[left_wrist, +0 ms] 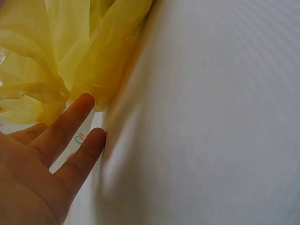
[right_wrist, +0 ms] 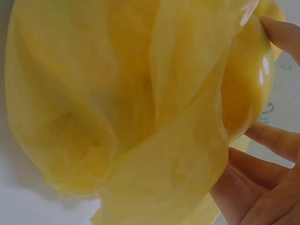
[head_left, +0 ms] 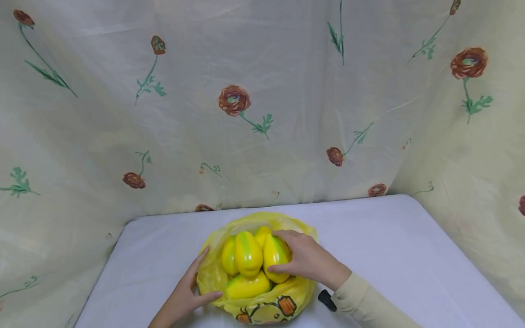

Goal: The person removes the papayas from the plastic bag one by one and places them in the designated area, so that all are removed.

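A yellow plastic bag (head_left: 213, 298) with a cartoon print stands with its mouth open on the table. Inside lie several glossy yellow fruits (head_left: 248, 289) with green streaks; their exact kind is unclear. My right hand (head_left: 309, 257) grips one ribbed yellow fruit (head_left: 275, 255) at the bag's right side, thumb on the near side and fingers behind. In the right wrist view, bag film covers part of that fruit (right_wrist: 251, 79). At the bag's left side, my left hand (head_left: 189, 289) rests with thumb and fingers spread. The left wrist view shows its fingers (left_wrist: 70, 122) nearly straight by the film.
The bag stands near the front of a table (head_left: 393, 255) under a white cloth. A flower-printed curtain (head_left: 287, 155) hangs behind and at both sides. Beside my right sleeve is a small black object (head_left: 327, 300), partly hidden.
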`<action>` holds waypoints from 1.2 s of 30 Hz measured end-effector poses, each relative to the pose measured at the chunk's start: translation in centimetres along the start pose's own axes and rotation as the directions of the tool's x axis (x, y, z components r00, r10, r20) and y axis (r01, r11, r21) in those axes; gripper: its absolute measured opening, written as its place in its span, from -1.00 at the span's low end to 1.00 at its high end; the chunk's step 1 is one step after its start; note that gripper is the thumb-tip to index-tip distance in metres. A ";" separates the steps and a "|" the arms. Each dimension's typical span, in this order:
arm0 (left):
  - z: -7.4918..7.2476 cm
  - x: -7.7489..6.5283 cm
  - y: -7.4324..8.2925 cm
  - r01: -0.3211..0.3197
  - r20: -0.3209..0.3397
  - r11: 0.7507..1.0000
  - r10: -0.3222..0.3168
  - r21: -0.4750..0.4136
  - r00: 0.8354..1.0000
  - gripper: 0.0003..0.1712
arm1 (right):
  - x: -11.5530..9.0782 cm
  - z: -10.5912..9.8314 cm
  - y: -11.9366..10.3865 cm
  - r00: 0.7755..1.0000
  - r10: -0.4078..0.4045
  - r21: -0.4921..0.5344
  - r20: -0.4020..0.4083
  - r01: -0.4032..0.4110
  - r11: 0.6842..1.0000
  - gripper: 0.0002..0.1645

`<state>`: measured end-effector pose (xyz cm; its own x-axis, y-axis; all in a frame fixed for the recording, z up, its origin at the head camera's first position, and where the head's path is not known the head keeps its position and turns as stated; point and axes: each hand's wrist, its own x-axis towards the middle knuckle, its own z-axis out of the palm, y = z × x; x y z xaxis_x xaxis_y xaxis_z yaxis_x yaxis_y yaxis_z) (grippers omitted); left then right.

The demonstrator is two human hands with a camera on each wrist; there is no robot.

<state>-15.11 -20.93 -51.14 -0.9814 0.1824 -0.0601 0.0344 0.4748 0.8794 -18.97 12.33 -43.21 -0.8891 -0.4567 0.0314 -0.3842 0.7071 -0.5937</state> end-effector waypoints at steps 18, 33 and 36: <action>0.0 0.1 -0.2 -0.008 -0.007 1.000 0.008 0.014 1.000 0.29 | 0.1 0.3 0.2 1.000 -0.026 0.029 -0.009 0.027 0.999 0.08; -0.1 -0.1 -0.1 -0.002 -0.003 1.000 0.002 0.014 1.000 0.29 | 0.0 0.5 0.3 0.999 -0.049 0.032 -0.024 0.050 0.998 0.09; -0.1 -0.1 0.0 -0.001 -0.002 1.000 0.001 0.019 1.000 0.29 | -0.1 0.5 0.4 0.998 -0.050 0.034 -0.030 0.051 0.998 0.09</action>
<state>-15.03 -21.09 -51.09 -0.9816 0.1817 -0.0583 0.0392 0.4908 0.8704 -18.90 12.41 -43.81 -0.8758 -0.4752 0.0848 -0.4201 0.6640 -0.6186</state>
